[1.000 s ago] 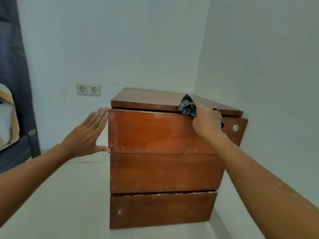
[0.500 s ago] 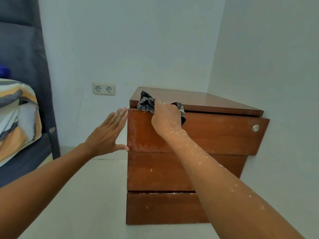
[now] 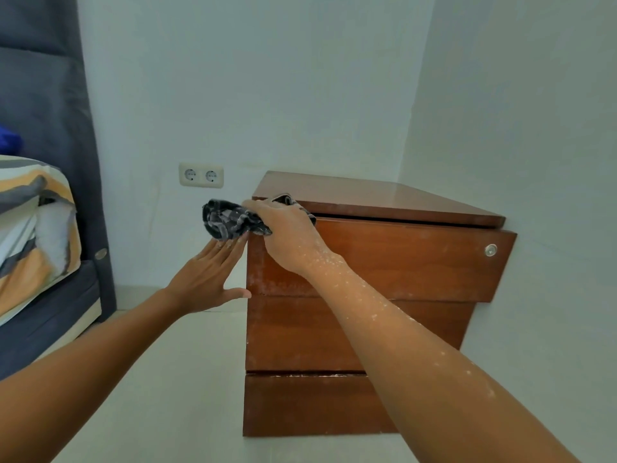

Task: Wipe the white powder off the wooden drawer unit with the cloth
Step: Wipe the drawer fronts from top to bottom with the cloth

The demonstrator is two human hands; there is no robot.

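Wooden drawer unit (image 3: 384, 262), three drawers; right hand (image 3: 287, 235) fingers grip one cloth (image 3: 227, 218).

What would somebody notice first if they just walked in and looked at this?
Probably the brown wooden drawer unit tucked into the white corner, with whitish powder along the bottom edge of its top drawer. Next, the right hand, its arm speckled white, gripping a dark cloth at the unit's top left corner, with the left hand held flat just below it. At far left is striped orange and grey bedding.
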